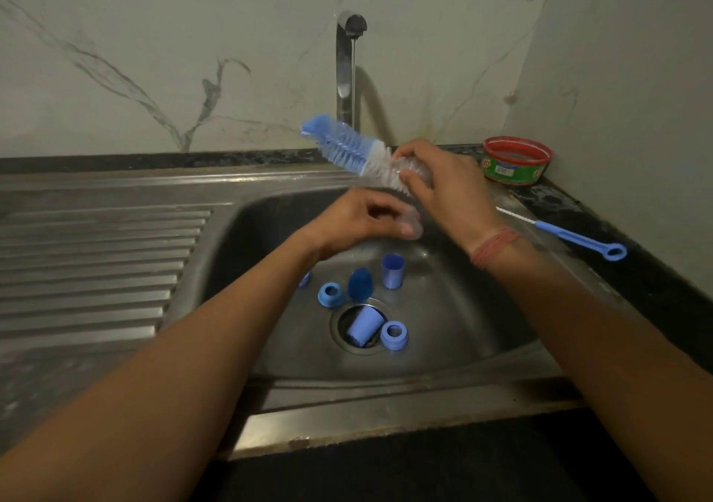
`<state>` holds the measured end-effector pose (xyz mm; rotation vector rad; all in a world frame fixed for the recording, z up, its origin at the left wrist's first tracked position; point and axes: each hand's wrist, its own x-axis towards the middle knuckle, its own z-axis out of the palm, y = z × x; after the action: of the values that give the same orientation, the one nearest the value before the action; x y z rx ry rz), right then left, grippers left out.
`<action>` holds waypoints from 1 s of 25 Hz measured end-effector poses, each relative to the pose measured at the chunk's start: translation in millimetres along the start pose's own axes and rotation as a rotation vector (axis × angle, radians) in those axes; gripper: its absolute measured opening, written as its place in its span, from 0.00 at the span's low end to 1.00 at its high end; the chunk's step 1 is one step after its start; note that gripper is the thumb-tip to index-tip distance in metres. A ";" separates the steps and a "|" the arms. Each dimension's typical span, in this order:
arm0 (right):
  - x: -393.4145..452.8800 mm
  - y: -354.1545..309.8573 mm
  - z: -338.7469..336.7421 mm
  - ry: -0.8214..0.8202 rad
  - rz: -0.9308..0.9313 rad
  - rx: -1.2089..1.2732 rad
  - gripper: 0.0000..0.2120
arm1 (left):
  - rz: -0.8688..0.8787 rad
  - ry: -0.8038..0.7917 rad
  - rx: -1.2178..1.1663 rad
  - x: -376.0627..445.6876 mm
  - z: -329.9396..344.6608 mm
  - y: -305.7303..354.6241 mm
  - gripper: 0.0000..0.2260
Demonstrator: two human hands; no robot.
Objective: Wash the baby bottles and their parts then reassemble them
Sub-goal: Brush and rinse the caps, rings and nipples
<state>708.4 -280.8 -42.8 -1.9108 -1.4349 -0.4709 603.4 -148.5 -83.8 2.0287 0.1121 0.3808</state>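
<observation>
Gripping the bottle brush (347, 148) at centre frame, my right hand (440, 185) curls around its bristled shaft. My left hand (362, 223), just below, pinches a clear part (411, 227), too blurred to identify. Blue caps (392, 271) and rings (330, 295) lie in the sink (482, 308), lower centre, under the running tap (349, 69).

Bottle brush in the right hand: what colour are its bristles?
Blue bristles toward the tip, white nearer the right hand; the bottle brush shows best in the head view.

Brushed steel sink (270, 208), glossy marble wall (154, 58), plastic caps (392, 271).
</observation>
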 end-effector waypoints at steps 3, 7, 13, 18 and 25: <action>-1.5 -8.8 -0.9 -0.017 -0.056 -0.047 0.11 | 0.013 0.015 -0.004 6.0 15.7 5.1 0.07; 0.3 -4.5 -1.9 0.004 -0.071 -0.037 0.11 | -0.088 0.211 -0.321 0.8 -1.6 -2.1 0.09; -0.5 1.1 0.5 -0.004 -0.027 0.063 0.11 | -0.019 0.530 -0.675 -2.6 -36.8 -15.2 0.09; 0.0 4.6 5.9 0.012 0.003 0.055 0.12 | -0.044 0.441 -0.769 -0.1 -24.5 -10.1 0.09; 3.3 13.8 5.4 0.085 0.045 0.057 0.10 | -0.031 0.244 -0.640 4.4 -1.8 -1.4 0.04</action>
<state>721.8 -276.7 -48.7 -1.8517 -1.3349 -0.4792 607.1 -145.3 -83.3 1.3447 0.1490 0.5623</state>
